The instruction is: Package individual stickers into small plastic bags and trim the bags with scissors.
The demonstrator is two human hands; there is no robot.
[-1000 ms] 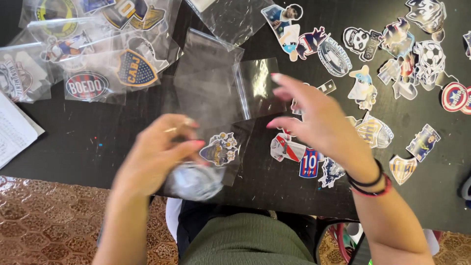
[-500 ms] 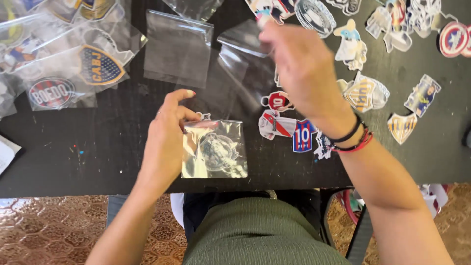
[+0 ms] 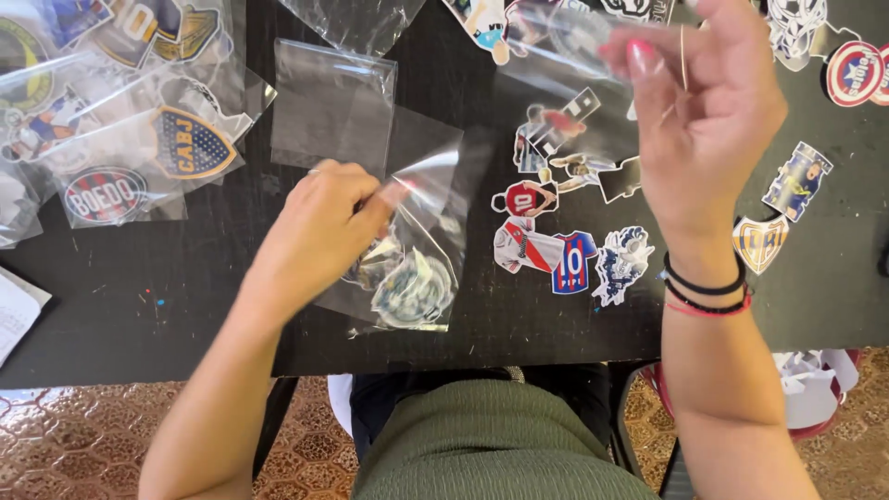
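Clear bag [image 3: 417,268] holds round stickers, top open.

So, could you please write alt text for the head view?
Left hand pinches a clear bag holding stickers on a black table; right hand is raised over loose stickers. Bagged stickers lie far left.

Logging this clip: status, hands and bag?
Left hand pinching clear bag holding stickers. Right hand raised over loose stickers, apparently empty. Nothing blocking.

Bare table [image 3: 167,306] lies left; loose stickers [image 3: 556,250] crowd the right.
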